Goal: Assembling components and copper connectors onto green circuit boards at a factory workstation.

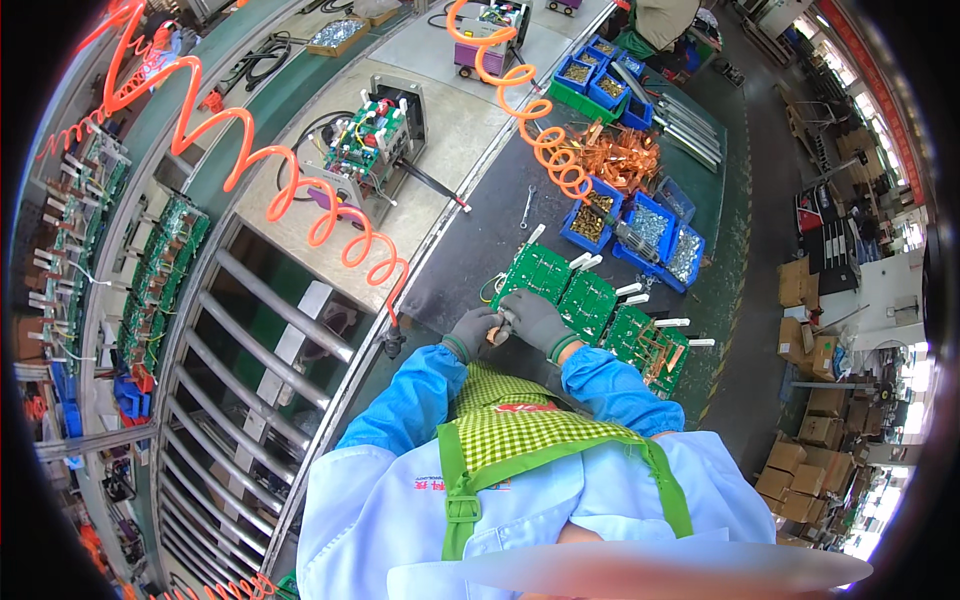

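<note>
My left hand (471,333), in a grey glove, is closed on a small copper-coloured piece (494,336) at the near edge of the dark bench top. From the other side my right hand (537,321), gloved alike, pinches the same piece; the fingers partly hide it. Just beyond my hands lies a green circuit board (537,276) with white connectors on its edge. Two more boards follow to the right: a green one (586,304) and one bearing copper strips (648,349). A metal wrench (528,207) rests on the bench farther away.
Blue bins of brass parts (591,217) and silver fasteners (648,226) stand beyond the boards, beside piled copper pieces (622,157). An orange coiled hose (330,222) hangs at the left over a roller conveyor (262,375). An opened machine (368,150) sits on a pale board.
</note>
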`<action>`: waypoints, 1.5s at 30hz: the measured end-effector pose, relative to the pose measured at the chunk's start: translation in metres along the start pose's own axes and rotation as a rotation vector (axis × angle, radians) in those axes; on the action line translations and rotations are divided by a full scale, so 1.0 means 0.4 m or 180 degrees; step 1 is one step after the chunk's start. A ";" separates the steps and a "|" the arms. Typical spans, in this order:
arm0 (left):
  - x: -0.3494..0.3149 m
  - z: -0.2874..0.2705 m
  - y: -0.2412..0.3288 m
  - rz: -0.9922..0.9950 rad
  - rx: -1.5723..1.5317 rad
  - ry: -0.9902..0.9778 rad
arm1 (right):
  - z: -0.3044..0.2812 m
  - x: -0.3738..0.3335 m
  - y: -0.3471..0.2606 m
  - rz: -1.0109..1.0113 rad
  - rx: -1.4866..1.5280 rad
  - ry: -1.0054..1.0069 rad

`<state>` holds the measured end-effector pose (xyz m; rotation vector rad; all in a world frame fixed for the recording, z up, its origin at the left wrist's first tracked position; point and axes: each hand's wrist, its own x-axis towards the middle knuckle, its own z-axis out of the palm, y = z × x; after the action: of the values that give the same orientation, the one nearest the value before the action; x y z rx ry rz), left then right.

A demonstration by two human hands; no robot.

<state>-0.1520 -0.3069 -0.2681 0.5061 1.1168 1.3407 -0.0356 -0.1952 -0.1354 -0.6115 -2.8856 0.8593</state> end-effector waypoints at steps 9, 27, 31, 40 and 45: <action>-0.045 0.058 0.108 -0.0815 -0.1123 0.0142 | 0.015 0.001 0.002 0.0283 0.0152 0.0156; -0.047 0.070 0.125 -0.0745 -0.0712 0.0326 | 0.004 0.015 -0.004 0.0420 0.0285 0.0114; -0.019 0.031 0.037 -0.0114 0.0205 0.0261 | -0.005 0.027 -0.022 0.0833 0.0199 -0.0070; -0.046 0.063 0.138 -0.0704 -0.0301 0.0213 | 0.017 0.015 0.013 0.0485 0.0200 0.0118; -0.039 0.069 0.115 -0.0824 -0.0948 0.0228 | 0.010 0.002 0.004 0.0633 0.0754 0.0504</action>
<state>-0.1494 -0.3030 -0.2126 0.0922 0.9806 1.2747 -0.0364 -0.1958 -0.1398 -0.9046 -2.5636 1.1021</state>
